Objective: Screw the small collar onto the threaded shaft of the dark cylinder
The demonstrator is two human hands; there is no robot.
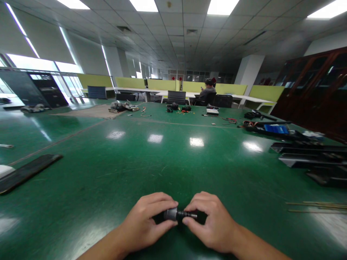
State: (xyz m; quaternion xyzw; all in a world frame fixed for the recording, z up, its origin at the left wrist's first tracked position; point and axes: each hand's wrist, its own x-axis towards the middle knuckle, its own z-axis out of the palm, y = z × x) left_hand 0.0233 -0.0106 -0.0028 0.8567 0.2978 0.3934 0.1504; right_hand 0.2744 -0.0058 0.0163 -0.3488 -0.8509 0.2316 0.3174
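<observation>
Just above the green table [151,169], near its front edge, is a small dark cylindrical part [170,214] with a thinner ringed shaft [187,214] pointing right and ending in a bright metal tip. My left hand [151,220] grips the wide cylinder between thumb and fingers. Around the shaft, the thumb and index finger of my right hand [210,222] are pinched. The part lies roughly level between both hands.
A flat black slab [29,171] lies at the left. Thin rods [317,207] are at the right, with dark metal profiles [309,148] and a tray holding a blue item [276,129] farther back. Small parts lie along the far side. A person [208,92] sits beyond the table.
</observation>
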